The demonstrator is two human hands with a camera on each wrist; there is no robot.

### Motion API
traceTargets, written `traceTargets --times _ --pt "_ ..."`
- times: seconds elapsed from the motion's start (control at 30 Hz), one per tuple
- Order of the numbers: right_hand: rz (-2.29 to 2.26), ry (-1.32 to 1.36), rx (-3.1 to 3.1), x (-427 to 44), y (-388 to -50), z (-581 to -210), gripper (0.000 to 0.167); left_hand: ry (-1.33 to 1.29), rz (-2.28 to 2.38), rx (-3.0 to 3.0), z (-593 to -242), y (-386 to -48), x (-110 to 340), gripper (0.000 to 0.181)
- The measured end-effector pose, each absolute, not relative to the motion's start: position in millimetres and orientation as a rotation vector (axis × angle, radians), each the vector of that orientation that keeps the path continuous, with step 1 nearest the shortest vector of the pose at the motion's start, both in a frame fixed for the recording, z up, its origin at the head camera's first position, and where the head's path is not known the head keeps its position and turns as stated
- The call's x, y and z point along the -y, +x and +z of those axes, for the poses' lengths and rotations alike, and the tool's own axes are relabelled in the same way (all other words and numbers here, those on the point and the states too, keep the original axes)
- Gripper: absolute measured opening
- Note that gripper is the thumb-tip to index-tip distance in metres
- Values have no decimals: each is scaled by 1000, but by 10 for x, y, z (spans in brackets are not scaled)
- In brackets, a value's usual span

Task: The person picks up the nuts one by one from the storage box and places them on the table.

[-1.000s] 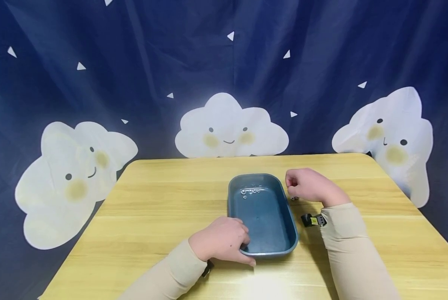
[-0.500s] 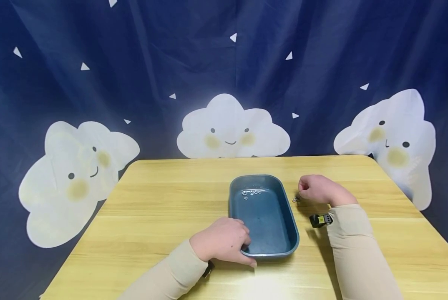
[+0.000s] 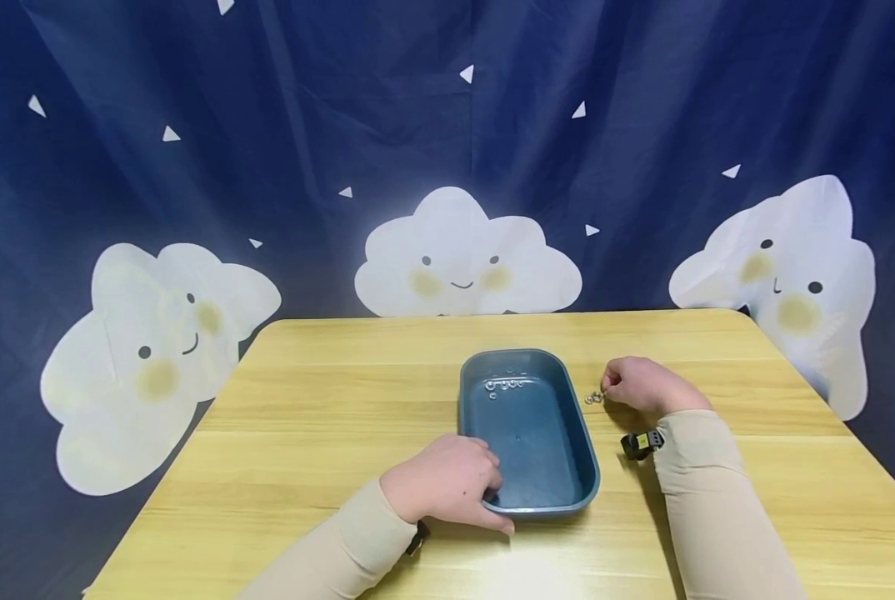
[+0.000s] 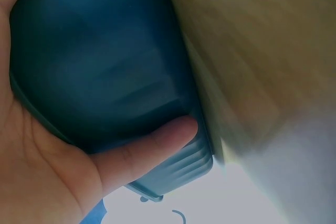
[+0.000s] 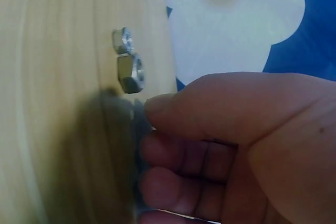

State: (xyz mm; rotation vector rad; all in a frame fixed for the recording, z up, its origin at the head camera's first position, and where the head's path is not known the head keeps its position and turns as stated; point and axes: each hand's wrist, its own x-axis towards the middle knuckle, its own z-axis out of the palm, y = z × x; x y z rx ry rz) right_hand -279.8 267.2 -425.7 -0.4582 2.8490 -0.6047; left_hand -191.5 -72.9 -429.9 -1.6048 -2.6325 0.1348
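Observation:
A dark blue plastic tray (image 3: 518, 442) stands on the wooden table. My left hand (image 3: 447, 479) grips its near left corner, thumb (image 4: 152, 153) against the outside wall and fingers over the rim inside. Several small shiny metal nuts (image 3: 503, 384) lie near the tray's far end. To the right of the tray, two hex nuts (image 5: 129, 61) sit against each other on the table. My right hand (image 3: 650, 385) is beside them, fingers loosely bent and thumb tip close to the larger nut. I see nothing held in it, though the index fingertip is hidden.
The light wooden table (image 3: 327, 417) stretches around the tray on both sides. Behind its far edge hangs a dark blue curtain (image 3: 305, 108) printed with white clouds. A small black camera (image 3: 641, 444) is strapped under the right wrist.
My right hand has moved right, away from the tray's side, and then slightly down. The two nuts on the table now show more fully. The left hand keeps its grip on the tray.

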Motion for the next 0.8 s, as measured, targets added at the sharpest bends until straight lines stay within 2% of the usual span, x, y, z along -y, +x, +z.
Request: traceTargets --times 0.43,0.8 --pt "-646 -443 -2832 -2658 -2768 -4274 8 -1599 136 2645 -4279 -1900 721 55" --pt "-585 -480 -2915 -2642 -2740 -4004 7 -1602 140 2654 -4290 -1903 720 55"
